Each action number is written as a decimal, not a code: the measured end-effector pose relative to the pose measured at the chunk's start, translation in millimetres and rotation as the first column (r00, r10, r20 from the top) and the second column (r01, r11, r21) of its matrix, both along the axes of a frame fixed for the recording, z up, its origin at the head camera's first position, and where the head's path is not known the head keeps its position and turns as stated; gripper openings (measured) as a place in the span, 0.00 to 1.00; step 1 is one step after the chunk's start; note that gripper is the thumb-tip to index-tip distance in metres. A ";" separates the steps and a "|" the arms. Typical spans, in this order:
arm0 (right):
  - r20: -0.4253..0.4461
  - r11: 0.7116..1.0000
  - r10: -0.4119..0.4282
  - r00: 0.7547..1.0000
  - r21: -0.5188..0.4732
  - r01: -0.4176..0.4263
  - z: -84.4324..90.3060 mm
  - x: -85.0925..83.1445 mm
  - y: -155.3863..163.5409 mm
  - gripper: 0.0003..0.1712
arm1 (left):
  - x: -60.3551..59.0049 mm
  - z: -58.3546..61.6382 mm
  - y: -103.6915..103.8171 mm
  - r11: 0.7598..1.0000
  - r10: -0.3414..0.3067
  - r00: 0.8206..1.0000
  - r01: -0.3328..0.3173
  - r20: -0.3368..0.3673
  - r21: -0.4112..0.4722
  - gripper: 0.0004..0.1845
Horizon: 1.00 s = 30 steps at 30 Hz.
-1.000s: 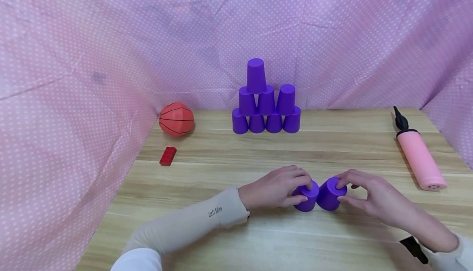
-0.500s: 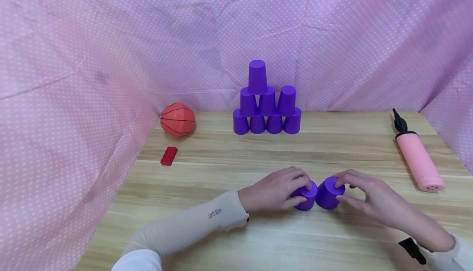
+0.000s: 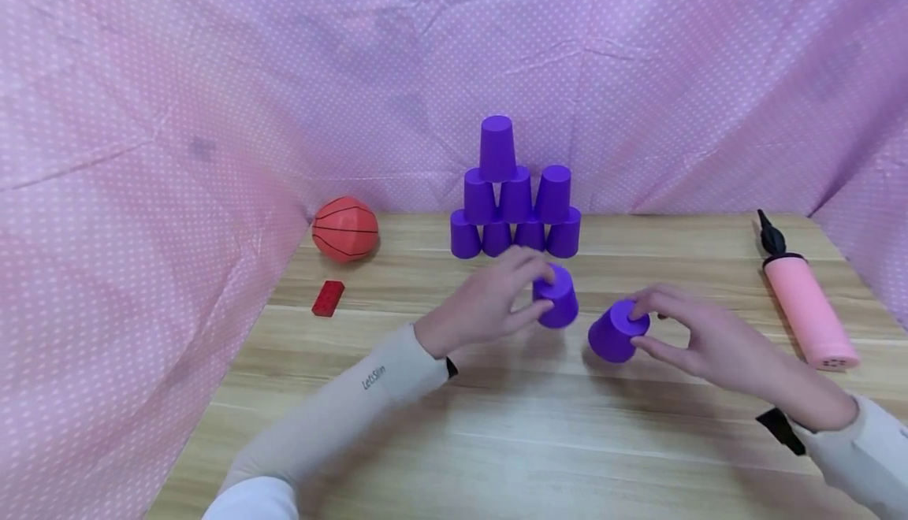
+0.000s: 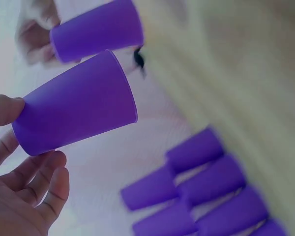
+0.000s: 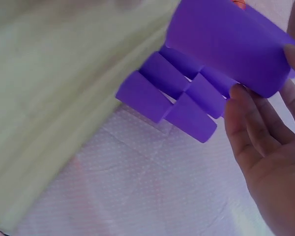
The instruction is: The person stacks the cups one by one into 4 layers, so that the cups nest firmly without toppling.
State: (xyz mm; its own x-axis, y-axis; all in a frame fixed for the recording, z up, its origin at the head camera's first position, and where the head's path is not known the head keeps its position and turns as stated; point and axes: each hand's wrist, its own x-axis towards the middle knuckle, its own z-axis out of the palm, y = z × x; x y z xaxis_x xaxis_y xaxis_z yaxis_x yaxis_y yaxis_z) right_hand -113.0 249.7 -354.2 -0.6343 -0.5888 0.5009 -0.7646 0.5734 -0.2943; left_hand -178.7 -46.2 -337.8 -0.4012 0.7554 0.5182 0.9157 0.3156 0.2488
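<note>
My left hand pinches an upside-down purple plastic cup near its closed end, thumb on one side and fingers on the other. In the left wrist view that cup is raised, its open rim facing the table. To its right and nearer me, my right hand grips a second purple cup, tilted, with a shadow under it. Its wall fills the top of the right wrist view. Beyond both hands stands a pyramid of upside-down purple cups: several at the bottom, three above, one on top at left.
A red basketball-patterned ball sits at the back left, with a red toy brick in front of it. On the right lies a pink hand pump with a black nozzle. Pink dotted cloth hangs behind the wooden table.
Both hands have lifted their cups off the table and carried them forward and leftward. The left cup has gone farther, so the gap between the two has widened. The pyramid stands as before.
</note>
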 end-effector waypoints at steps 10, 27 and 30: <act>-0.159 0.991 0.089 0.983 -0.081 -0.103 41.4 -61.4 -20.9 0.18 | -42.2 63.5 -27.2 0.977 0.073 0.995 -0.058 -0.071 0.204 0.13; 0.059 0.976 -0.210 0.976 -0.041 0.213 115.1 -181.9 -67.0 0.16 | -117.3 148.6 -22.8 0.915 0.376 0.925 -0.363 -0.047 0.178 0.15; 0.120 0.970 -0.234 0.965 -0.039 0.240 117.8 -195.1 -70.7 0.18 | -126.2 157.7 -19.7 0.892 0.433 0.901 -0.428 -0.004 0.144 0.16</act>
State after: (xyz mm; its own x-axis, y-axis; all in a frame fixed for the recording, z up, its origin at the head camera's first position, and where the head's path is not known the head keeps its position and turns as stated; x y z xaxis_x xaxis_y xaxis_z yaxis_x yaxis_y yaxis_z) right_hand -308.1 179.1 -236.4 -0.8073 -0.3891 0.4436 -0.5682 0.7156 -0.4063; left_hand -304.9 -65.9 -180.1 -0.6508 0.4338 0.6231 0.7066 0.6464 0.2880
